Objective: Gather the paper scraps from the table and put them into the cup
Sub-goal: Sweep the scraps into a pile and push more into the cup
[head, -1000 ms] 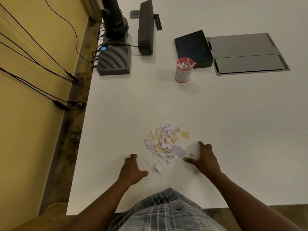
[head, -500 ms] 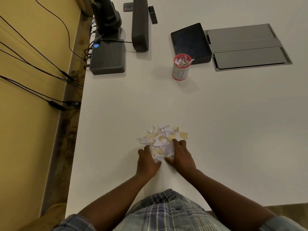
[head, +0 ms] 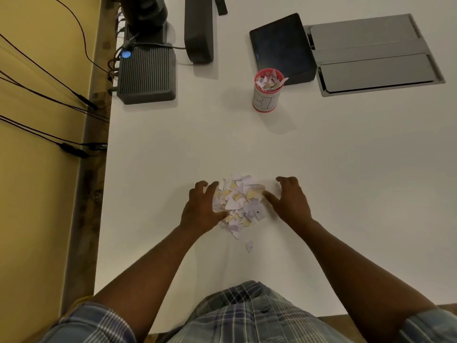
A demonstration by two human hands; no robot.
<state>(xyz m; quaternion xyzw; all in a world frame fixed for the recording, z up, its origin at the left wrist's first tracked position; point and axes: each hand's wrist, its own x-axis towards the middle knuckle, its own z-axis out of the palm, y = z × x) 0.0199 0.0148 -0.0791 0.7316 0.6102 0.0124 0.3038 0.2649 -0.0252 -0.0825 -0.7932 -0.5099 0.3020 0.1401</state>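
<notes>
Head view is showing the paper scraps (head: 238,203) lying heaped on the white table (head: 346,169) between my hands. My left hand (head: 201,207) is cupping the pile's nine o'clock side, fingers spread and touching it; my right hand (head: 289,200) is flanking its three o'clock side, fingers spread. One stray scrap (head: 249,246) is lying at six o'clock. At twelve o'clock, well apart, the cup (head: 265,94) is standing upright, holding scraps.

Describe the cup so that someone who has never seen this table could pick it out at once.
On the white table, look to the far side, just in front of the black wedge-shaped tablet stand. There stands a small red-rimmed paper cup, upright, with a white hand-lettered label. It alone is round, and paper scraps poke from its top.
</notes>
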